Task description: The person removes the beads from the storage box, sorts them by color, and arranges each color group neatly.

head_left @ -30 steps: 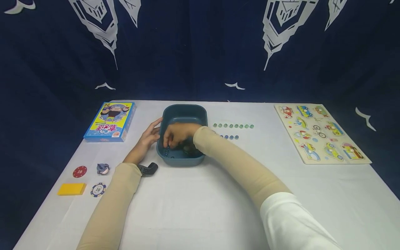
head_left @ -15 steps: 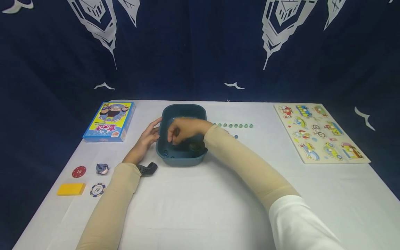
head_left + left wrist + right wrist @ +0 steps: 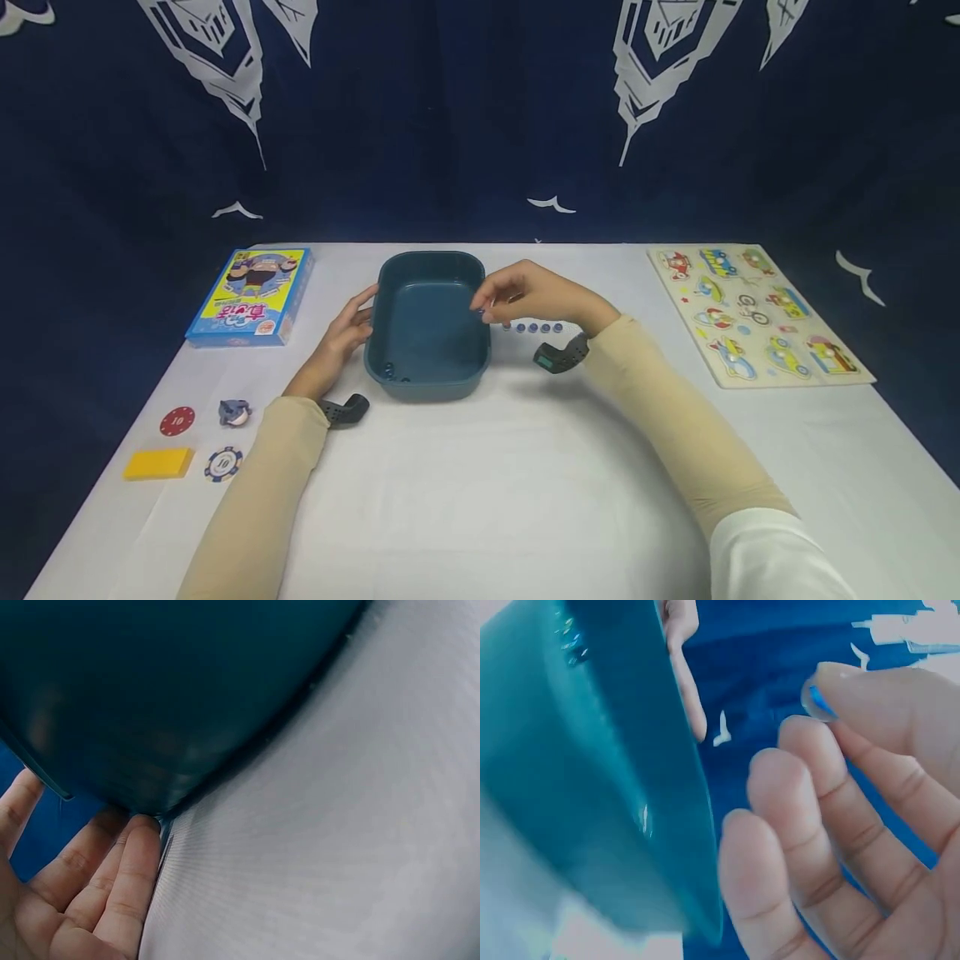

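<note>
My right hand (image 3: 543, 296) is beside the right rim of a dark teal plastic bin (image 3: 427, 392), pinching a clear glass marble (image 3: 819, 703) with a blue streak between thumb and index finger. The other fingers are loosely bent. My left hand (image 3: 332, 350) rests with extended fingers against the bin's left side; in the left wrist view its fingertips (image 3: 142, 829) touch the wall near the base. A few marbles (image 3: 388, 369) lie in the bin's near left corner. A row of blue marbles (image 3: 533, 328) sits on the table right of the bin, just below my right hand.
A blue and yellow game box (image 3: 250, 296) lies at the back left. Nearer are a red chip (image 3: 177, 422), a small shark figure (image 3: 234, 412), a yellow block (image 3: 158, 463) and a white-and-blue chip (image 3: 223, 464). A wooden picture puzzle (image 3: 757, 317) lies right.
My right hand has come up out of the bin and moved right past its rim, carrying a marble. My left hand stays at the bin's side. The whole view has shifted slightly.
</note>
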Available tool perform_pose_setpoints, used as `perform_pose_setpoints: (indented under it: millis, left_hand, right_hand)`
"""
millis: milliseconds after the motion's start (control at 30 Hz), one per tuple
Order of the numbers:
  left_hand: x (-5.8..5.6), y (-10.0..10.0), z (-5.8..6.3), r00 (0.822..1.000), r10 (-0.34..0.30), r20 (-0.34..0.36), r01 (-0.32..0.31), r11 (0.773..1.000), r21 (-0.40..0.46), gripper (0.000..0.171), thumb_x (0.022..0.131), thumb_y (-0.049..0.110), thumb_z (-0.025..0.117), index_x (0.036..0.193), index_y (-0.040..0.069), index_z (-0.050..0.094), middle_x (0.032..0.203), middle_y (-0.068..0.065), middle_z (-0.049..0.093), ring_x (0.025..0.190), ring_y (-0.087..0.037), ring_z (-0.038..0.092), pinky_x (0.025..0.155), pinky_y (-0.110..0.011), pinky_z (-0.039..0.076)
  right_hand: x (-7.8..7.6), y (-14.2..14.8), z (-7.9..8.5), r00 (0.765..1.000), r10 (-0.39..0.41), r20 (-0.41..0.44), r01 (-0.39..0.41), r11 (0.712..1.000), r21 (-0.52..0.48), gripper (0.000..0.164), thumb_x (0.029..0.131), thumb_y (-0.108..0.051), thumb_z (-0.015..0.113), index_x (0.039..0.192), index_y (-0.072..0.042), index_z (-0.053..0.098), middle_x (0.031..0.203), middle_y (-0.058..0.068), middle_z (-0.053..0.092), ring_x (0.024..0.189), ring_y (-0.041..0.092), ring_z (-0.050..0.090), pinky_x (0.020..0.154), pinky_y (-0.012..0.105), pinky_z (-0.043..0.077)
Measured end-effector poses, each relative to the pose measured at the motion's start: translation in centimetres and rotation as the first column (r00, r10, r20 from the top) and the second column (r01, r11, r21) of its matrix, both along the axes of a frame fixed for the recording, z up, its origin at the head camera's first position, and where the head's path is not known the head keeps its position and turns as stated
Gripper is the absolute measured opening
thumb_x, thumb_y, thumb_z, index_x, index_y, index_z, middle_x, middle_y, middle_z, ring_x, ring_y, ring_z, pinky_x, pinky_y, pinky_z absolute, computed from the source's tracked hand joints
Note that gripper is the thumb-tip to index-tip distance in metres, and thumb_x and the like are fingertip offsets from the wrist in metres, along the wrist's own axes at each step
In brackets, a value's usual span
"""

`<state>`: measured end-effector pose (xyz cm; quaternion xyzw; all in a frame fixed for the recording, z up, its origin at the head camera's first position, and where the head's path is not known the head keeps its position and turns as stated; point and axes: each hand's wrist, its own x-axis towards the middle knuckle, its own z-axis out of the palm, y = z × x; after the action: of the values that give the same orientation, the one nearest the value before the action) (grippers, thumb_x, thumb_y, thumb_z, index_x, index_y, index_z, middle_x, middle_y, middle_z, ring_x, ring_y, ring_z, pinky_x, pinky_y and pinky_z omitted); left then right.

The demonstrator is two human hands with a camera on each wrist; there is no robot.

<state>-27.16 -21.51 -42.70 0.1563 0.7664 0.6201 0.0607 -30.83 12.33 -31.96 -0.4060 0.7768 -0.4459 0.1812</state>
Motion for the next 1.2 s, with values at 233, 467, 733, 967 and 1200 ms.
perform_pose_setpoints:
  millis: [233, 467, 733, 967, 1200]
  left_hand:
    - [0.3, -0.4, 0.1, 1.0, 0.016, 0.016, -0.016, 1.0, -0.001, 0.067, 0.096, 0.025, 0.04, 0.16, 0.029, 0.02, 0.158, -0.018, 0.031, 0.145, -0.039, 0.028, 0.114, -0.068, 0.013]
    - [0.2, -0.5, 0.0, 1.0, 0.005, -0.006, -0.005, 1.0, 0.024, 0.069, 0.094, 0.022, 0.04, 0.16, 0.024, 0.02, 0.157, -0.021, 0.032, 0.145, -0.04, 0.028, 0.114, -0.068, 0.013]
    - [0.0, -0.3, -0.1, 1.0, -0.003, -0.015, 0.004, 0.999, 0.04, 0.07, 0.093, 0.019, 0.04, 0.16, 0.022, 0.02, 0.156, -0.022, 0.033, 0.144, -0.04, 0.029, 0.114, -0.066, 0.015]
    - [-0.1, -0.1, -0.2, 1.0, -0.001, -0.009, 0.001, 1.0, 0.029, 0.07, 0.093, 0.018, 0.039, 0.16, 0.023, 0.02, 0.156, -0.022, 0.033, 0.144, -0.04, 0.029, 0.114, -0.067, 0.014]
    - [-0.1, 0.2, 0.0, 1.0, -0.009, -0.007, 0.009, 0.999, 0.041, 0.071, 0.092, 0.017, 0.04, 0.16, 0.022, 0.02, 0.156, -0.023, 0.032, 0.144, -0.042, 0.029, 0.114, -0.068, 0.011]
  right_hand:
    - [0.4, 4.9, -2.0, 0.975, -0.195, 0.106, 0.2, 0.979, -0.035, 0.021, 0.089, -0.004, 0.07, 0.109, 0.001, 0.071, 0.099, 0.006, 0.072, 0.08, 0.028, 0.066, 0.071, 0.04, 0.056]
    - [0.4, 8.3, -4.5, 0.909, -0.377, 0.178, 0.388, 0.921, -0.034, 0.027, 0.091, -0.005, 0.067, 0.115, 0.007, 0.066, 0.103, 0.008, 0.069, 0.085, 0.02, 0.064, 0.081, 0.04, 0.057]
    - [-0.1, 10.7, -7.4, 0.84, -0.52, 0.153, 0.522, 0.852, 0.037, 0.026, 0.092, -0.008, 0.067, 0.116, 0.002, 0.066, 0.099, 0.012, 0.068, 0.079, 0.019, 0.064, 0.068, 0.029, 0.055]
    - [-0.4, 11.6, -9.2, 0.81, -0.576, 0.112, 0.577, 0.816, 0.025, 0.026, 0.092, -0.009, 0.068, 0.116, 0.002, 0.066, 0.1, 0.013, 0.068, 0.072, 0.013, 0.061, 0.061, 0.026, 0.054]
    - [0.1, 11.7, -9.5, 0.79, -0.612, 0.042, 0.608, 0.79, 0.075, 0.023, 0.093, -0.01, 0.068, 0.113, 0.001, 0.069, 0.094, 0.012, 0.063, 0.068, 0.012, 0.055, 0.058, 0.023, 0.052]
